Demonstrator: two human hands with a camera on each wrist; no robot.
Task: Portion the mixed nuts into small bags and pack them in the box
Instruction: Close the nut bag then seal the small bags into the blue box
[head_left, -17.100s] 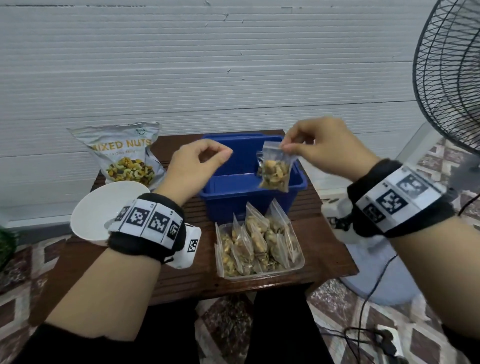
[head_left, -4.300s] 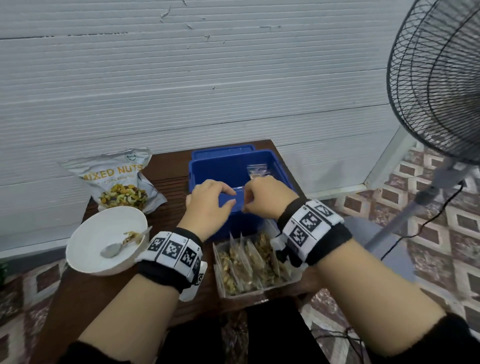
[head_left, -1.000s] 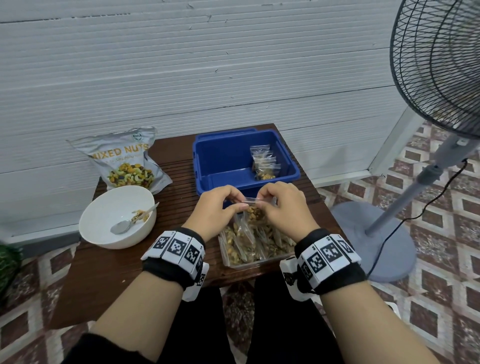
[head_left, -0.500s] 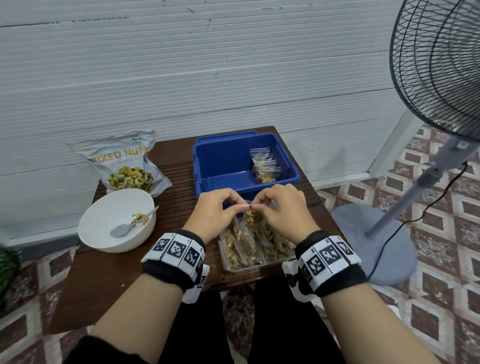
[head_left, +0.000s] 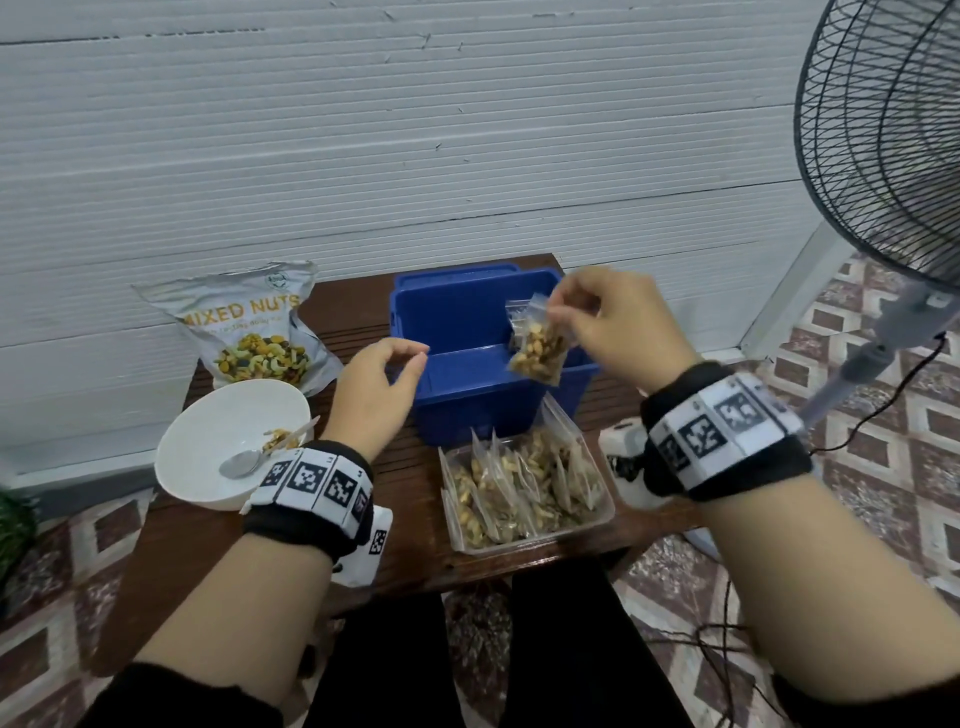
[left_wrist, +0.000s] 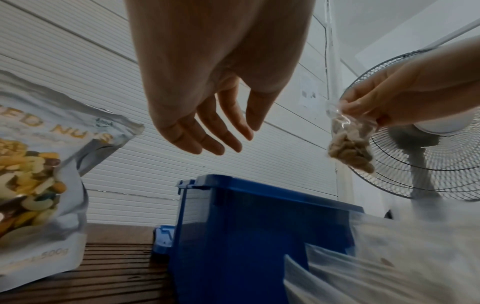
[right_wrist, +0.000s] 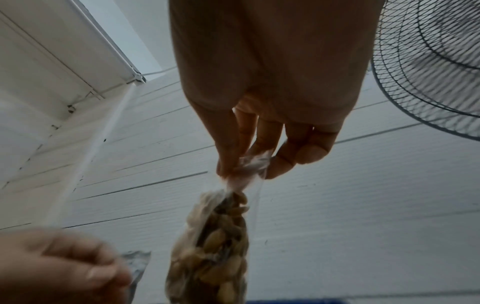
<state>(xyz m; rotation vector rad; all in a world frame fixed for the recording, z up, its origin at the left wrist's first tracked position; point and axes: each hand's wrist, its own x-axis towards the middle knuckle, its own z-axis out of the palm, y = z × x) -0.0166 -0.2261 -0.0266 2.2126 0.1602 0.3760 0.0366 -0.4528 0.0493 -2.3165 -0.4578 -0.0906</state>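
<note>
Nearest on bench (head_left: 395, 499): clear tray (head_left: 602, 512) of filled bags. Above blue box (head_left: 467, 384): small bag of nuts (head_left: 537, 348), pinched at top seal by right hand (head_left: 618, 322); left hand (head_left: 374, 395) loosely curled, empty. Probably light, limp, slippery film; best held at seal.

On the worktop (head_left: 171, 571), the box (head_left: 467, 364) stands at the back, the nuts pouch (head_left: 249, 322) left of it, the bowl (head_left: 228, 441) before the pouch, the tray of filled bags (head_left: 524, 493) before the box

fan (head_left: 883, 156) cropped, blue box (head_left: 467, 332) floor partly hidden
</note>
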